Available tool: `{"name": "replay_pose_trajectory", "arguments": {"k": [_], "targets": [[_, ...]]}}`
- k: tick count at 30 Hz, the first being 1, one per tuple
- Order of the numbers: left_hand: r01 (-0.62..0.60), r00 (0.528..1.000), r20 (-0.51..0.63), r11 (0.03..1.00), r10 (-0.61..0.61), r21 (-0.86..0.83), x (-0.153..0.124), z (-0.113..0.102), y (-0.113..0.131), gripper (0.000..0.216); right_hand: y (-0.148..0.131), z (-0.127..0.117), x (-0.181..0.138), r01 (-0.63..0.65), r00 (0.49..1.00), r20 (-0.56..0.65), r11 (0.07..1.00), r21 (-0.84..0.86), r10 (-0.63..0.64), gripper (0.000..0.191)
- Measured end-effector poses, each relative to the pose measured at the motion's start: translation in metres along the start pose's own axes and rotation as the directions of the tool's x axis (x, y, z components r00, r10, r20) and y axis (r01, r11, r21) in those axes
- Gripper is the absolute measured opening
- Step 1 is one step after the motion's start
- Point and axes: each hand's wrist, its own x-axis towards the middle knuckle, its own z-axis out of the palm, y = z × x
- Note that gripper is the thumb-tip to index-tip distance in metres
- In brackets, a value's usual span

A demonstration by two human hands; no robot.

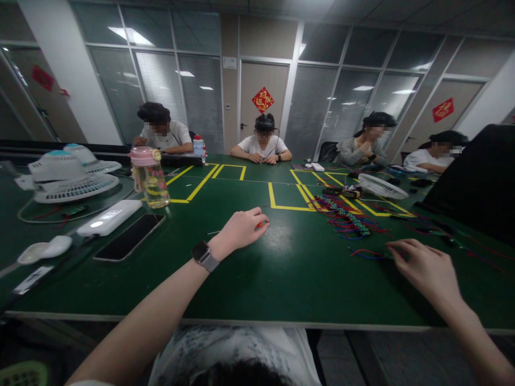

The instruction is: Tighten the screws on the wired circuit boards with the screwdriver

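My left hand [241, 231], with a watch on its wrist, is closed just above the middle of the table. It is wrapped round a small orange-handled tool [261, 224]. A thin rod sticks out on the hand's left side; most of the tool is hidden. To the right, my right hand [428, 271] has its fingertips pinched at the end of a small wired circuit board [385, 255]. Red and blue wires trail leftward from that board on the table. Behind it lies a row of similar green boards [346, 214] with many red and blue wires.
On the green table [281, 289], a phone [131, 237], white power strip [110, 217], pink-lidded bottle [151, 179] and white fans [74, 174] stand left. Yellow tape [289, 207] marks rectangles. A dark panel [478, 185] rises right. Several people sit opposite.
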Motion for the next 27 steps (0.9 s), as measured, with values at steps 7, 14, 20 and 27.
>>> {"name": "replay_pose_trajectory", "arguments": {"k": [7,14,20,27], "targets": [[0.0,1.0,0.013,1.0,0.0,0.018,0.0,0.001,0.0,0.029,0.008,-0.006,0.051,-0.209,0.838,0.508,0.977,-0.039,0.2,0.025],[0.002,1.0,0.016,1.0,-0.002,0.021,0.0,-0.003,0.003,0.03,0.023,0.014,0.076,-0.262,0.785,0.578,0.965,-0.016,0.222,0.012],[-0.003,1.0,0.012,1.0,0.003,0.001,0.0,-0.003,0.003,0.029,0.033,0.027,0.078,-0.298,0.783,0.577,0.954,0.021,0.232,0.013],[-0.005,1.0,0.0,1.0,0.005,0.007,0.0,-0.002,0.002,0.029,0.026,0.027,0.068,-0.191,0.832,0.529,0.982,-0.015,0.17,0.011]]}}
